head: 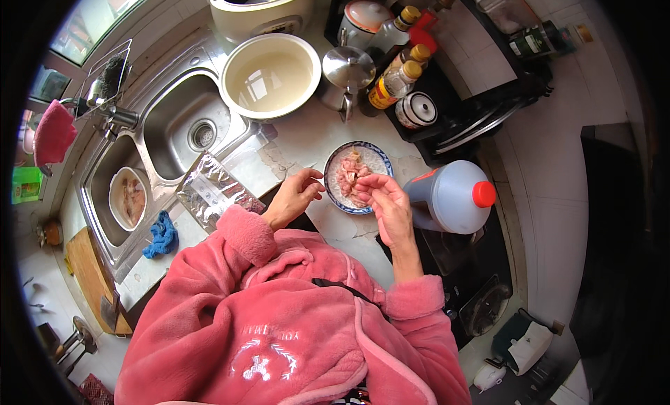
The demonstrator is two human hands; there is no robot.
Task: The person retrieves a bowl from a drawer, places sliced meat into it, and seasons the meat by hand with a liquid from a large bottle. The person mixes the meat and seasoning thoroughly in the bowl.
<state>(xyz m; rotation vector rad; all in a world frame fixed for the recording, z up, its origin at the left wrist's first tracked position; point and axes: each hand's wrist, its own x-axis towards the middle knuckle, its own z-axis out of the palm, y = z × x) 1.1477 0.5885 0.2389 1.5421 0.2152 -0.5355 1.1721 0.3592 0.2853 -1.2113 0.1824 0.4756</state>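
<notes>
A round plate with a blue patterned rim (388,164) lies on the counter before me, with small pieces of raw pink meat (349,169) heaped on it. My right hand (390,203) is over the plate's right side, fingers bent and fingertips at the meat. Whether anything is pinched between them is hidden. To the left of the rim, my left hand (294,197) hovers with curved, slightly parted fingers and nothing in it. A crinkled silvery plastic packet (212,188) lies beside my left forearm. Close to my right hand is a large translucent jug with a red cap (445,195).
Left is a double steel sink (172,127), one basin holding a white bowl (116,195). A blue cloth (161,235) and wooden cutting board (91,279) lie nearby. Behind the plate stand a large cream pot (269,78), a steel kettle (346,72) and several bottles (390,86).
</notes>
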